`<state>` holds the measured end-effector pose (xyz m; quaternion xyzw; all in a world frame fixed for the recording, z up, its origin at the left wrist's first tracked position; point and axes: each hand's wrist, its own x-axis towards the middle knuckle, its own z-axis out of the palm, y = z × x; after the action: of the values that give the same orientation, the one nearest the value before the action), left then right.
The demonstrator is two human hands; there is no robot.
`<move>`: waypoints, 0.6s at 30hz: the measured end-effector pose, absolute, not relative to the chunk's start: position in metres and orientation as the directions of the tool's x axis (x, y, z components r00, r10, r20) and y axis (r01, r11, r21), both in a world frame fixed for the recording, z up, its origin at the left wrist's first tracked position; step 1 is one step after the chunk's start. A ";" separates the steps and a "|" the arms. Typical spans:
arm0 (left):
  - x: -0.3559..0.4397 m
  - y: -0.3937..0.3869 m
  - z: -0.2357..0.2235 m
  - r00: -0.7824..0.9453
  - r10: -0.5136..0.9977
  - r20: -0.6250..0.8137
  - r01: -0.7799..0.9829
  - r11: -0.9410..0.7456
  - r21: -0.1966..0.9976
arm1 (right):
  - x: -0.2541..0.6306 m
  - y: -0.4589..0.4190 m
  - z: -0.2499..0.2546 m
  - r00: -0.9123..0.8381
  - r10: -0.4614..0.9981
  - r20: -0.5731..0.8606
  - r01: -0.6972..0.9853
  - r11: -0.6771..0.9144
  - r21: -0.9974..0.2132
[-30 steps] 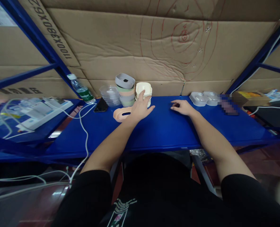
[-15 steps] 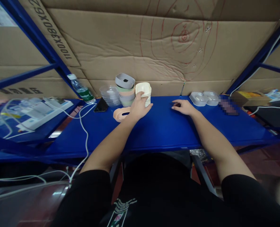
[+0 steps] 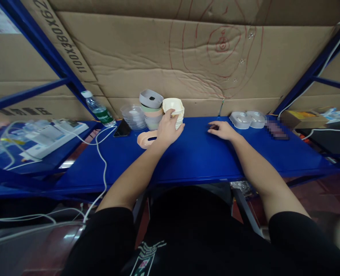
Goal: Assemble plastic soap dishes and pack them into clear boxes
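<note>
My left hand (image 3: 167,128) is closed on the top cream bowl (image 3: 173,105) of a short cream stack at the back of the blue table (image 3: 198,157); the bowl is tilted and lifted at one side. Just left of it stands a stack of coloured bowls (image 3: 152,109) with a grey lid on top. A pink lid (image 3: 146,139) lies flat beside my left wrist. My right hand (image 3: 222,130) rests on the table, fingers loosely curled, holding nothing.
Clear plastic containers (image 3: 133,115), a black phone (image 3: 122,128) and a water bottle (image 3: 98,109) stand at the back left. Two white lids (image 3: 247,119) lie at the back right. White cables (image 3: 102,153) hang off the left edge. Cardboard (image 3: 187,57) walls the back.
My left hand went from resting on the cream stack to gripping its top bowl and tipping it up. My right hand stayed put.
</note>
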<state>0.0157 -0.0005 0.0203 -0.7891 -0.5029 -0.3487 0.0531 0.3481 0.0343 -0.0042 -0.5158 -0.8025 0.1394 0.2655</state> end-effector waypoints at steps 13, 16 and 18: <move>0.022 -0.016 0.022 0.417 0.603 0.680 0.707 -0.686 0.174 | 0.344 0.029 -0.001 -0.283 0.883 0.374 0.700 0.457 -0.549; 0.022 -0.017 0.017 0.477 0.554 0.683 0.655 -0.742 0.144 | 0.336 0.023 0.005 -0.246 0.867 0.434 0.662 0.477 -0.578; 0.023 -0.016 0.013 0.468 0.524 0.712 0.630 -0.763 0.147 | 0.328 0.017 0.010 -0.239 0.857 0.457 0.639 0.493 -0.590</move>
<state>0.0230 -0.0160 0.0132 -0.8541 -0.3377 -0.3897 0.0681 0.3275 0.0169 0.0104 -0.4830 -0.7744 0.1417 0.3833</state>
